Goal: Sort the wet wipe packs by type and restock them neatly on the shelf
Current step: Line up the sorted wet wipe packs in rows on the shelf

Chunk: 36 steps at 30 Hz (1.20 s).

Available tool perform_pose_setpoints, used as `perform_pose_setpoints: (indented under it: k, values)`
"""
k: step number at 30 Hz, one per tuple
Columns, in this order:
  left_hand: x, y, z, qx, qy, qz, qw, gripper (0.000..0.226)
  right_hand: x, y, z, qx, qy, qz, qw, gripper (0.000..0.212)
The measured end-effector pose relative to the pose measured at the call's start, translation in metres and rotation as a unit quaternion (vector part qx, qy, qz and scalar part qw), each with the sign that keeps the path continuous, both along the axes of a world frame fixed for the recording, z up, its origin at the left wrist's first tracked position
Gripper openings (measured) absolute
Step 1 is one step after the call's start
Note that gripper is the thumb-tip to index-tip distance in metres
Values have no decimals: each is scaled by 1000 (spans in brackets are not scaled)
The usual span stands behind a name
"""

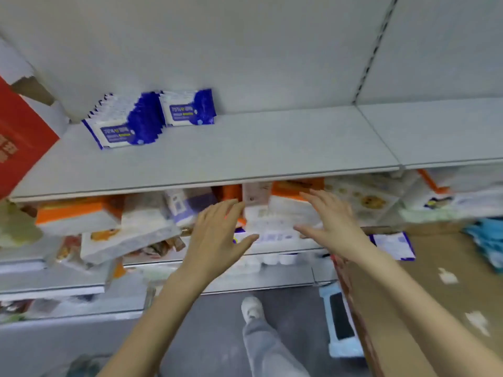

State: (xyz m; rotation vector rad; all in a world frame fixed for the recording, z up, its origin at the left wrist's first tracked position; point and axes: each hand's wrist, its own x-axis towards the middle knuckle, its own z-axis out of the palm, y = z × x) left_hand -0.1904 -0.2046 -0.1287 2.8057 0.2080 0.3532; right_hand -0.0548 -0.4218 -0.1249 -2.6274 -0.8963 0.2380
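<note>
1. Nearest to us, a grey trouser leg and a white shoe (251, 308) stand on the dull grey floor. Just to their right is a pale blue step stool (340, 322) with a black tread patch, blurred.
2. At right, a brown cardboard box (435, 281) shows a matte flap flecked with torn white scraps. A flat purple-and-white pack (394, 248) lies at its far edge.
3. Two bare forearms reach forward. The left hand (217, 235) is spread wide, fingers straight and thumb out to the side, holding nothing.
4. The right hand (332, 221) is likewise wide, fingers fanned and empty. Its fingertips overlap a white-and-orange pack; we cannot tell whether they touch it.
5. Beyond the hands, the lower shelf (54, 287) holds a jumble of soft, glossy packs (288, 210). They are rectangular, in white, orange and pale purple, and tilted at odd angles. Blur hides their print.
6. Above it, the upper shelf (231, 156) is a smooth, pale grey board with a thin front lip.
7. On its left rear part stand the wet wipe packs (122, 123). They are slim white-and-blue foil pouches with crimped edges, in two front-to-back rows side by side.
8. Farthest left, a red carton (19, 131) leans by the shelf end. A plain grey back panel (245, 50) rises behind, with a slotted upright at right.
</note>
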Motion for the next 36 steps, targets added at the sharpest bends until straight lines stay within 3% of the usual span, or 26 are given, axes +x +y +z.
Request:
perform_pose_setpoints:
  k: [2, 9, 19, 26, 33, 36]
  values:
    - [-12, -36, -9, -11, 33, -22, 999, 65, -21, -40, -4, -24, -2, -9, 1000, 88]
    - [-3, -147, -27, -61, 70, -68, 993, 66, -39, -166, -15, -36, 19, -81, 996, 68]
    - [96, -279, -142, -126, 179, -60, 974, 59, 70, -300, -129, -82, 156, -109, 978, 64]
    - [197, -332, -234, -151, 226, 44, 962, 53, 180, -327, -226, -102, 248, -32, 963, 61]
    - [254, -329, -271, -87, 243, 79, 963, 51, 241, -302, -284, -45, 240, -13, 970, 57]
    - [259, -327, -276, -54, 266, 79, 959, 61, 253, -298, -295, -60, 179, 11, 982, 58]
